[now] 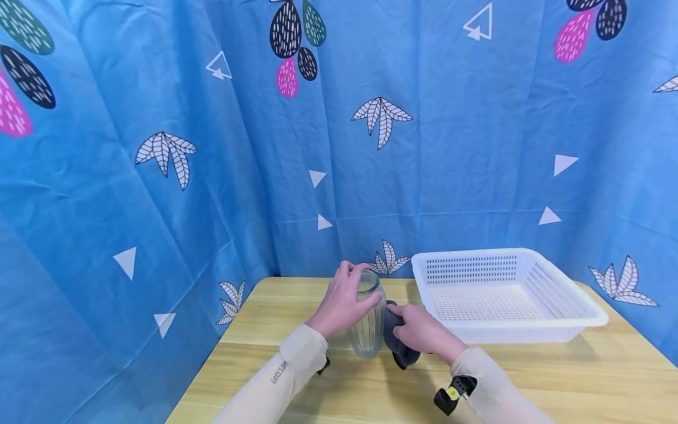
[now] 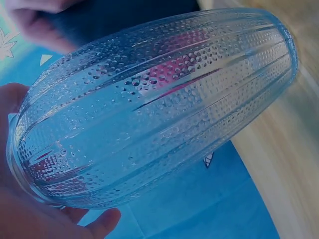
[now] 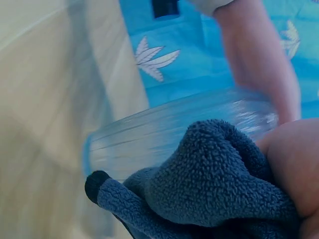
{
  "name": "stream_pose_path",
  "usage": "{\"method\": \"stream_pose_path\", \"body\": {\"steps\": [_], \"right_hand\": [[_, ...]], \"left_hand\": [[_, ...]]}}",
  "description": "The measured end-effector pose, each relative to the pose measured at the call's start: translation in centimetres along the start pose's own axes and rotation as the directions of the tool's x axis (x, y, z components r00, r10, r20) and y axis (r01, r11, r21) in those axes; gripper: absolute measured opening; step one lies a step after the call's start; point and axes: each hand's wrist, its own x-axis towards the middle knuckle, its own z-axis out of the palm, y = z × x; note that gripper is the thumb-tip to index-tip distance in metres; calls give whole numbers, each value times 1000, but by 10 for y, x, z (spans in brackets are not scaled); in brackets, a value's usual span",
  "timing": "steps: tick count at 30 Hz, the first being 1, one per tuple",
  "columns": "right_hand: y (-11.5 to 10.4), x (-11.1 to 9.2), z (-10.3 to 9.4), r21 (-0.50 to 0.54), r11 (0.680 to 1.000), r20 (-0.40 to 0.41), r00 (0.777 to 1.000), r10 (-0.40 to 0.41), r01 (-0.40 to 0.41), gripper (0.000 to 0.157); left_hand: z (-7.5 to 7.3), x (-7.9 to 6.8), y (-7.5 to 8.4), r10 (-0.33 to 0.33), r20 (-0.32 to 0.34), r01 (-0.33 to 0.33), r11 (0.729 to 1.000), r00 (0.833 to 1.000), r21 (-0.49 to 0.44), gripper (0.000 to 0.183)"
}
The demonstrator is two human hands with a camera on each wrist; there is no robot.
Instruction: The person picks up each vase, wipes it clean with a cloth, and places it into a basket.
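Observation:
A clear ribbed glass vase (image 1: 366, 327) with a dimpled surface stands near the middle of the wooden table. My left hand (image 1: 346, 299) grips it around the rim, fingers on the far side and thumb on the near side. In the left wrist view the vase (image 2: 159, 109) fills most of the picture, with my left hand (image 2: 35, 199) at its mouth end. My right hand (image 1: 424, 333) holds a dark grey-blue terry cloth (image 1: 394, 330) close against the vase's right side. The cloth (image 3: 209, 174) hangs bunched below the fingers and has a black edge.
A white perforated plastic basket (image 1: 508, 324) stands at the right of the wooden table (image 1: 275, 306). A blue patterned curtain (image 1: 450, 176) hangs behind the table and along its sides. A black device is strapped to the right wrist (image 1: 455, 391).

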Motion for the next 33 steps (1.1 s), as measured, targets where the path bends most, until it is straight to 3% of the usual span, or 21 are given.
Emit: {"method": "stream_pose_path", "body": {"steps": [5,12,16,23,29,33], "right_hand": [[-18,-4,-20,-37,999,-110,993,-37,34,60],[-37,-4,-33,-192,967,-243,947,-211,166,62],[-33,1,-26,-200,967,-194,961,-197,158,65],[-15,7,-5,-95,993,-47,996,-75,70,65],[7,10,16,-107,993,72,997,-33,41,61],[15,9,26,-113,993,78,997,-16,25,58]], "left_hand": [[-1,1,0,6,0,-6,999,1000,47,64],[-3,2,3,28,-3,-28,999,1000,39,61],[-2,3,3,19,15,-19,1000,1000,9,58],[2,-1,0,16,20,-16,1000,1000,-3,59],[0,0,1,19,18,-19,1000,1000,-12,64],[-1,1,3,18,22,-18,1000,1000,-8,63]]}}
